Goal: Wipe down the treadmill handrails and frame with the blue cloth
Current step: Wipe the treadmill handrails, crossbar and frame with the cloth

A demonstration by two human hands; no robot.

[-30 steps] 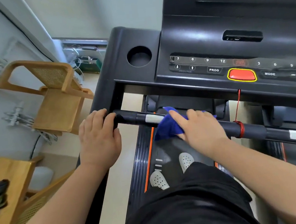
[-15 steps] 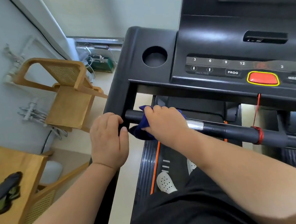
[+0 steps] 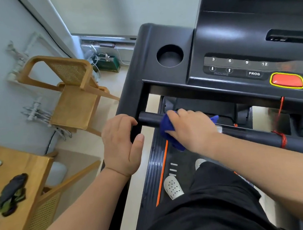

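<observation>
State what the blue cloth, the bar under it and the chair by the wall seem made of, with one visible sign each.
Blue cloth: soft fabric, perhaps microfibre; it bunches and drapes. Bar: matt black, possibly a foam or rubber sleeve; little glare. Chair: light wood frame, cane-like mesh back; visible weave.

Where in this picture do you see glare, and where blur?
Head view: pale glare streaks cross the glossy console; same view, the red cord and the tip of the cloth beyond the right hand smear with motion; same view, the chair looks fairly sharp.
</observation>
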